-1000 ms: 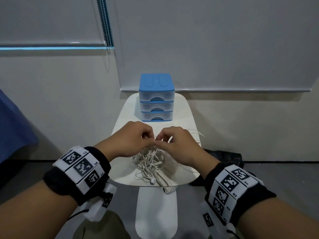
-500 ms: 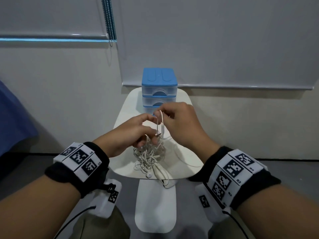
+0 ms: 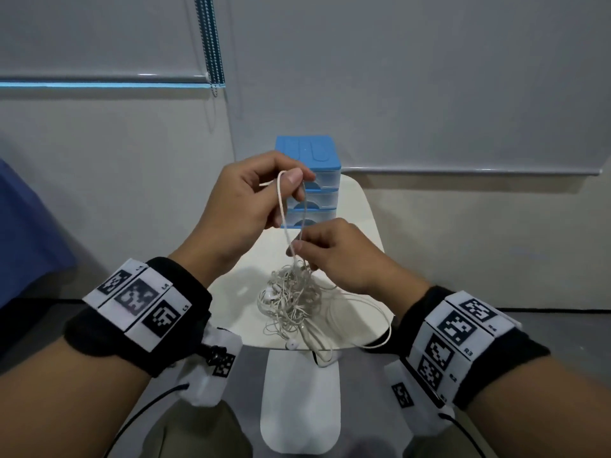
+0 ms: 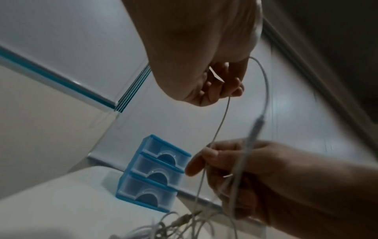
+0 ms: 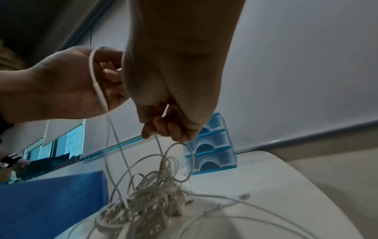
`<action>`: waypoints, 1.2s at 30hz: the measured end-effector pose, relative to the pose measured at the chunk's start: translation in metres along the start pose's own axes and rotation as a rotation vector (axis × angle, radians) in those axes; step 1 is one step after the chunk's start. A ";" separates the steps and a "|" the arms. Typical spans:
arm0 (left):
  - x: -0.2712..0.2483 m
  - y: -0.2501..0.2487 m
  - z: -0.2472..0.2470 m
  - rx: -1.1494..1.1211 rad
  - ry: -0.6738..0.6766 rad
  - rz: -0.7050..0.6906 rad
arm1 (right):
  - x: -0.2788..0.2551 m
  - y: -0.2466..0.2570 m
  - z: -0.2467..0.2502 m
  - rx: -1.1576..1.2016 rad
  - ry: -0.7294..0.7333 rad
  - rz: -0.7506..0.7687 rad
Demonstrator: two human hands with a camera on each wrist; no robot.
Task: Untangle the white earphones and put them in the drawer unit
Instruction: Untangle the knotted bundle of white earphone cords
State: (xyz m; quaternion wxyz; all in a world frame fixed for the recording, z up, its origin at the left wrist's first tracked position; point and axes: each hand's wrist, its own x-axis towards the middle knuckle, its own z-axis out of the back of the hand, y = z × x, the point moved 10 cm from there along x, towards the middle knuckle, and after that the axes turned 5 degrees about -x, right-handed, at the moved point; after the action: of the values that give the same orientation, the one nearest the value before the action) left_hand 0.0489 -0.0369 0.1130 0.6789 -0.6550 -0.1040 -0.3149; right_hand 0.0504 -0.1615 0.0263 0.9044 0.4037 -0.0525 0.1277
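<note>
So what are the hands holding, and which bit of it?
Both hold the earphones by the cord. The left hand pinches the top of a raised loop; the right hand pinches the strands lower down, just above the tangle.

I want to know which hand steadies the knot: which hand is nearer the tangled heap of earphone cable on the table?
Right. The right hand pinches strands just above the tangled heap; the left hand holds a loop of the cable higher up, in front of the drawer unit.
</note>
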 end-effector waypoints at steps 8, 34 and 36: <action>-0.032 0.085 -0.025 -0.019 0.225 0.447 | -0.006 0.069 0.071 0.074 -0.481 0.273; -0.035 0.101 -0.042 0.265 0.401 0.457 | 0.002 0.079 0.092 0.251 -0.467 0.169; -0.036 0.108 -0.044 0.314 0.419 0.451 | -0.004 0.097 0.113 0.243 -0.579 0.265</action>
State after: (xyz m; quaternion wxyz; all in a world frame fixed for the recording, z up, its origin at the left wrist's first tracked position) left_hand 0.0695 -0.0745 -0.0015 0.8305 -0.4702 0.1382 -0.2647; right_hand 0.0212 -0.1836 0.1706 0.7727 0.5179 -0.3434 0.1295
